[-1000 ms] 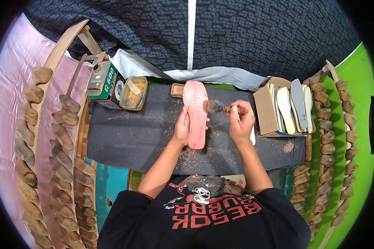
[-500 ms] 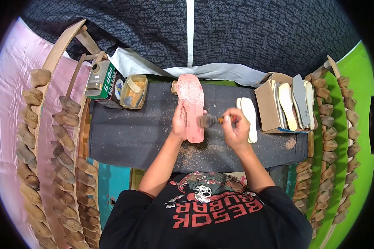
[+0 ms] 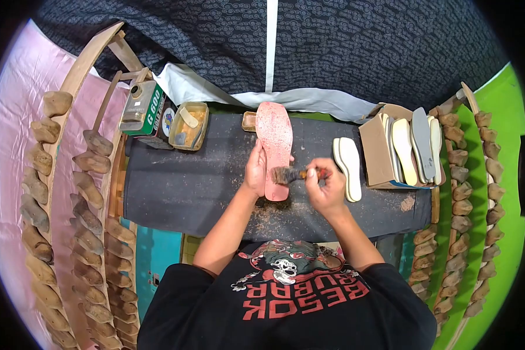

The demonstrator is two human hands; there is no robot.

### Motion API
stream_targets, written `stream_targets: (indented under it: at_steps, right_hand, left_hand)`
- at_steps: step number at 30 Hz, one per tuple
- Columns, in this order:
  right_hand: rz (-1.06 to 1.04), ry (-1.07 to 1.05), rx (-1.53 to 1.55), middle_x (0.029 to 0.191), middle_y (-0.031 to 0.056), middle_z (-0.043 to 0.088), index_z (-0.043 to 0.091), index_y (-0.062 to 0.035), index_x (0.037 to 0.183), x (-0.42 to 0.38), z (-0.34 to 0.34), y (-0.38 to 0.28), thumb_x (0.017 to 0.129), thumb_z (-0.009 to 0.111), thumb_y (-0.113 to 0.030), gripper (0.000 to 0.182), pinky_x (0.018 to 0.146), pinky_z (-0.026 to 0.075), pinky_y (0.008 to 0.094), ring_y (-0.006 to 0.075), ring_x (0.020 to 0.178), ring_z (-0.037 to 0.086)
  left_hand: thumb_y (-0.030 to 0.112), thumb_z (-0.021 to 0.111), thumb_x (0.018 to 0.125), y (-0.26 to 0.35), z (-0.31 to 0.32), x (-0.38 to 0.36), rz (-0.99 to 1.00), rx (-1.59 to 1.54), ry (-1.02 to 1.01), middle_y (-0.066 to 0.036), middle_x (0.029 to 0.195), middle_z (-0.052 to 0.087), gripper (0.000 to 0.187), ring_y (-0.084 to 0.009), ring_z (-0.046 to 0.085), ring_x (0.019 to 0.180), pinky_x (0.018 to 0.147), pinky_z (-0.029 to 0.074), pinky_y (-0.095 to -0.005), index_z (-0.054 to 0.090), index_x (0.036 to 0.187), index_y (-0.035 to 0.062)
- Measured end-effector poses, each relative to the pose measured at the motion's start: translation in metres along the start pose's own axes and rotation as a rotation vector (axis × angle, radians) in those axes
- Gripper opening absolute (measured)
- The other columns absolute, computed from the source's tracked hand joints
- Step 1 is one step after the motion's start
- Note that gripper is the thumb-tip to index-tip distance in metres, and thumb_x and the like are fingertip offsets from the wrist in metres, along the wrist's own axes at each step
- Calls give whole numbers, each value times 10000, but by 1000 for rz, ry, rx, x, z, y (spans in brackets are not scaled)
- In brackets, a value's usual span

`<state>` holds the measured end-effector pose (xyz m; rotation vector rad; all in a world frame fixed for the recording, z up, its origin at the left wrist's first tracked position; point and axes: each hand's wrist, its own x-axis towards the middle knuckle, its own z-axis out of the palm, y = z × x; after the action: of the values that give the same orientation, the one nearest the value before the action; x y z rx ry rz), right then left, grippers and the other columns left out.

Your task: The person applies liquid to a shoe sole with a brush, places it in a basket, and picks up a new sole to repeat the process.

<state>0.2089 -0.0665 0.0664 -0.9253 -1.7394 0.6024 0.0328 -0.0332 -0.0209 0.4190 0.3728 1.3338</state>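
Note:
My left hand (image 3: 256, 170) grips a reddish-pink shoe sole (image 3: 275, 135) from its left side, with fingertips showing past the right edge. The sole stands lengthwise away from me, speckled with dark marks and crumbs. In my right hand (image 3: 328, 185) is a brush (image 3: 302, 174) with a dark handle showing orange-red near the grip. Its bristles (image 3: 282, 175) lie over the lower part of the sole, seemingly touching it. Just right of my right hand, a pair of cream-white soles (image 3: 349, 166) rests on the dark-covered table (image 3: 175, 195).
A cardboard box (image 3: 379, 156) of upright soles stands at the right. At the back left are a green-and-white can (image 3: 141, 111) and a tub of orange-brown glue (image 3: 197, 131). Brown crumbs (image 3: 268, 221) litter the table. Racks of wooden shoe lasts (image 3: 36, 189) flank both sides.
The brush has moved left onto the lower sole and is less blurred now. Both hands and the sole sit slightly differently in view.

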Motion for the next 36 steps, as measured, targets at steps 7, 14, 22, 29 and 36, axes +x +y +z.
stream_targets:
  at_steps: [7, 14, 22, 29, 36]
  right_hand:
    - [30, 115, 14, 772, 29, 598, 593, 1, 981, 33, 6, 6, 938, 607, -47, 67, 607, 447, 237, 72, 660, 532]
    - [-49, -57, 18, 796, 49, 632, 596, -9, 985, 8, 12, 1, 923, 622, -59, 84, 603, 465, 243, 81, 651, 560]
    - [-66, 38, -38, 747, 80, 643, 584, -19, 988, 31, 22, 8, 919, 627, -56, 89, 584, 507, 284, 135, 627, 629]
    - [-17, -115, 64, 783, 67, 657, 604, -16, 955, 11, 37, 13, 914, 635, -69, 74, 622, 492, 257, 108, 673, 622]
    - [154, 113, 91, 791, 25, 649, 593, -9, 1017, 86, 48, 74, 993, 610, -114, 108, 603, 478, 231, 70, 667, 593]
  left_hand:
    - [502, 261, 1059, -2, 16, -6, -22, 51, -9, -94, 1149, 666, 565, -220, 678, 940, 771, 580, -385, 502, 1343, 77]
    - [504, 263, 1059, 3, 1, -9, 2, -4, 27, -99, 1143, 667, 572, -223, 680, 948, 837, 570, -379, 500, 1342, 67]
    - [499, 264, 1059, 1, -3, -16, 24, -16, -7, -91, 1203, 647, 566, -225, 658, 1009, 904, 537, -396, 478, 1388, 92]
    - [518, 249, 1053, 17, -25, -32, 102, 35, 140, -105, 1125, 676, 590, -238, 684, 949, 838, 568, -397, 503, 1339, 69]
    - [505, 276, 1048, 19, -46, -51, 113, 25, 185, -118, 1080, 681, 574, -257, 686, 885, 715, 587, -416, 545, 1317, 76]
